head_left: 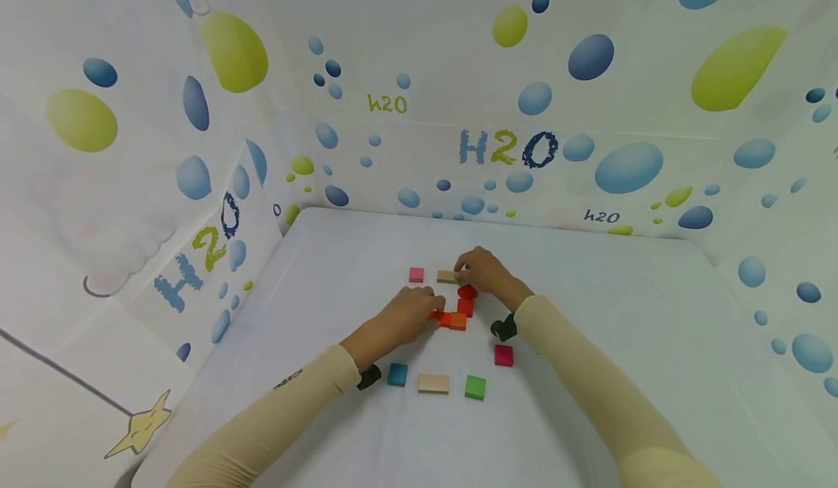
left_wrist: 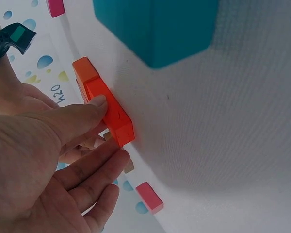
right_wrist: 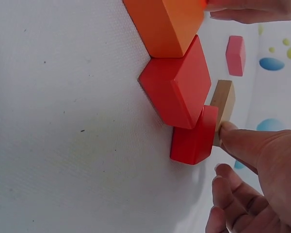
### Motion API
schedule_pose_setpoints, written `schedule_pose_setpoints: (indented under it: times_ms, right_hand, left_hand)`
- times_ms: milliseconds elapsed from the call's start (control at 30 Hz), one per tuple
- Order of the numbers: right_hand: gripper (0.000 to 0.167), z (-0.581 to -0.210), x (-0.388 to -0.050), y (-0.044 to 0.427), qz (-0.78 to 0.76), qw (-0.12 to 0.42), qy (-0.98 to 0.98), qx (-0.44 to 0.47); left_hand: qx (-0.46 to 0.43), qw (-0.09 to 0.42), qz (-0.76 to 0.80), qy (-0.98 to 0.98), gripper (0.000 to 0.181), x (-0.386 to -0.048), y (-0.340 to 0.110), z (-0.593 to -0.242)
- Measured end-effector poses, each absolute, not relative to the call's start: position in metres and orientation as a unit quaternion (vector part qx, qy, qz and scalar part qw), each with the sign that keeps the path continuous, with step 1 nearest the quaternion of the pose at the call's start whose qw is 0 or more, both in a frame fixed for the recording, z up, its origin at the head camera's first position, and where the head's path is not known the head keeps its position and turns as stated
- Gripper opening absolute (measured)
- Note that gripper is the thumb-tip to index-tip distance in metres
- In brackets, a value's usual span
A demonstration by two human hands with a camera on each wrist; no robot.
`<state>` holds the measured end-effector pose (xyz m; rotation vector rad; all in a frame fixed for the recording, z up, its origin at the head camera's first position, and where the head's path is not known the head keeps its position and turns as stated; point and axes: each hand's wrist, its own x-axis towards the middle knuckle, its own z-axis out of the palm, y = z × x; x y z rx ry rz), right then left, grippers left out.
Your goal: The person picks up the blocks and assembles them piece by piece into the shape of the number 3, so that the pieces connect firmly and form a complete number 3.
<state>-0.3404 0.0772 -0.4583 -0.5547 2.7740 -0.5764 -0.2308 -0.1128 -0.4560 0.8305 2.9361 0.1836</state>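
Observation:
My left hand (head_left: 411, 313) pinches an orange-red block (left_wrist: 111, 112), its thumb on the near face and its forefinger at one end. That block lies against an orange block (head_left: 457, 321) on the white tabletop. My right hand (head_left: 486, 271) holds one end of a plain wooden block (right_wrist: 225, 99) between thumb and forefinger; the forefinger is mostly hidden. Between the hands stand a red block (right_wrist: 177, 90), touching the orange one, and a second red block (right_wrist: 196, 138) beside the wooden block's near end.
A pink block (head_left: 416, 275) lies at the far left of the group. Closer to me are a blue block (head_left: 397, 374), another wooden block (head_left: 433, 384), a green block (head_left: 475, 388) and a crimson block (head_left: 503, 356). A patterned curtain (head_left: 419, 110) rises behind the table (head_left: 366, 255).

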Motion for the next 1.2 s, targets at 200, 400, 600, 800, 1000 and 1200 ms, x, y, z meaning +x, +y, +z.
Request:
schedule_pose_setpoints:
  times_ms: [200,400,600,800,1000,1200]
  right_hand:
    - [0.022,-0.4589,-0.3402,0.0753,-0.205,0.140,0.951,-0.184]
    - [0.021,-0.4591,-0.3397,0.0738,-0.206,0.147,0.950,-0.185]
    - [0.021,-0.4560,-0.3373,0.0727,-0.206,0.154,0.947,-0.191]
    - [0.019,-0.4540,-0.3356,0.0727,-0.202,0.158,0.946,-0.196]
    - [0.018,-0.4536,-0.3331,0.0731,-0.200,0.155,0.946,-0.200]
    - [0.018,-0.4534,-0.3309,0.0737,-0.205,0.156,0.945,-0.200]
  left_hand:
    - [0.272,0.038,0.062,0.960,0.026,-0.2311,-0.1127,-0.4566]
    - [0.273,0.042,0.068,0.959,0.025,-0.2305,-0.1127,-0.4551]
    - [0.274,0.040,0.070,0.958,0.024,-0.2310,-0.1128,-0.4555]
    - [0.273,0.041,0.069,0.959,0.024,-0.2314,-0.1129,-0.4562]
    - [0.276,0.039,0.071,0.958,0.024,-0.2314,-0.1130,-0.4562]
    - [0.274,0.041,0.069,0.958,0.025,-0.2309,-0.1131,-0.4556]
